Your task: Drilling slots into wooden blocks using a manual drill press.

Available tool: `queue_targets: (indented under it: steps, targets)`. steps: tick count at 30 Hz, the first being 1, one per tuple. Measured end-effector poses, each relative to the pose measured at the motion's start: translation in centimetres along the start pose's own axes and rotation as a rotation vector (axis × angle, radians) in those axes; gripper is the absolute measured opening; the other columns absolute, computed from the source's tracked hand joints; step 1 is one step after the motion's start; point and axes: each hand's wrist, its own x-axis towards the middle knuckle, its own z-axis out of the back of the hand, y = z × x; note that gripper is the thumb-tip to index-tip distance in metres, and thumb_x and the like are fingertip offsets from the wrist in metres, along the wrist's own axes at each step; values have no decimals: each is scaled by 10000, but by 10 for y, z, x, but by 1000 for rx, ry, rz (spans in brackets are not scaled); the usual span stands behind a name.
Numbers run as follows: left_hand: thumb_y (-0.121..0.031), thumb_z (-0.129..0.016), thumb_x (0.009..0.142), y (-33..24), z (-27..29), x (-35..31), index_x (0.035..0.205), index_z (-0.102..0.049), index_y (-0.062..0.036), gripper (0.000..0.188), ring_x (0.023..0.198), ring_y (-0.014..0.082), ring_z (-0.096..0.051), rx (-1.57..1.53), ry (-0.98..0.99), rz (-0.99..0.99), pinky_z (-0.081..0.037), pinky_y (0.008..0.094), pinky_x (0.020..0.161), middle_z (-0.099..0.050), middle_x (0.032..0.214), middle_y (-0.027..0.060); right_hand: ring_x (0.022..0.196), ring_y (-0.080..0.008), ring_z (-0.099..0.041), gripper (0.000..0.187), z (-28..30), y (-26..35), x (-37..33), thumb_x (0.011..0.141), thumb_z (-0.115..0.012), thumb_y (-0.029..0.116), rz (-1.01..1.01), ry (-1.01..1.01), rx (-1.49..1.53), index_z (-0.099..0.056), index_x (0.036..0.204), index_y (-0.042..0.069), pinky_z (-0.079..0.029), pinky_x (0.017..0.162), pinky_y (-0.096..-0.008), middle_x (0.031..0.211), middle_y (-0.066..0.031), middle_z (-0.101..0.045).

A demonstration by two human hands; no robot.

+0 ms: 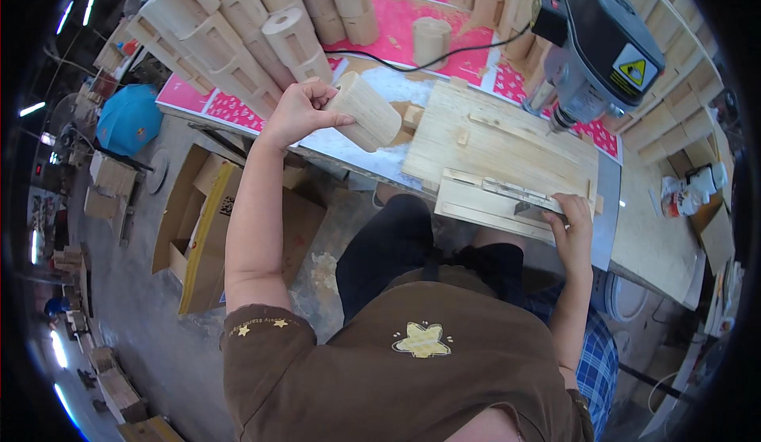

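Pale wood, block [370, 114] in the left hand [305, 114]: tilted, gripped at its near left end with thumb on the side and fingers closed round the edge, held just clear of the worktop [396, 18]. Presumably gripped by the end so most of the side is left free. Right hand [572, 220]: fingers bent at the right end of a metal fitting [527, 194] on a narrow wooden rail [479, 204]; firm grip or mere contact, cannot tell. Rail lies along the near edge of a flat wooden board [507, 137], between the hands; such placing probably lets the right hand reach the fitting with little stretch. Black drill head [610, 53] stands beyond the right hand, its chuck over the board's far right part. Stacked wooden pieces [214, 38] stand beyond the left hand, likely set back to leave working room; a lone wooden cylinder [432, 42] stands farther off, between the hands. Containers: open cardboard box [261, 236] on the floor below the left hand, flaps visible, contents unclear. White bucket [626, 295] below and right of the right hand; contents not visible.
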Motion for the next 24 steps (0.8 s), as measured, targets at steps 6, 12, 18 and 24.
queue_targets:
  steps: [6, 12, 18, 24]
  targets:
    - [-238, -833, 580, -41, 51, 10, 831, -650, 35, 413, 670, 175, -536, 445, -201, -254, -448, 291, 620, -554, 746, 66, 837, -307, -514, 305, -4, -2, -1, 671, -679, 16, -15, -50, -34, -581, 960, 9, -413, 739, -361, 865, -137, -557]
    - [-288, -775, 622, -98, 107, 64, 829, -654, 34, 402, 764, 271, -614, 912, -334, -242, -480, 356, 658, -617, 827, 169, 813, -311, -504, 340, -5, 3, 0, 626, -718, 39, -2, -94, -84, -590, 941, 21, -410, 714, -380, 835, -129, -560]
    - [-239, -762, 624, -92, 136, 126, 875, -667, 17, 371, 840, 288, -636, 1114, -331, 37, -495, 375, 723, -657, 883, 176, 812, -310, -503, 333, -6, 6, -2, 626, -715, 36, -25, -111, -80, -588, 934, 23, -412, 718, -379, 841, -126, -560]
    - [-211, -729, 680, -57, 124, 146, 906, -677, -45, 285, 808, 283, -641, 1198, -630, -110, -497, 368, 723, -641, 791, 142, 817, -304, -504, 323, -6, 8, -4, 628, -706, 22, -71, -103, -100, -589, 929, 28, -416, 718, -377, 851, -119, -563]
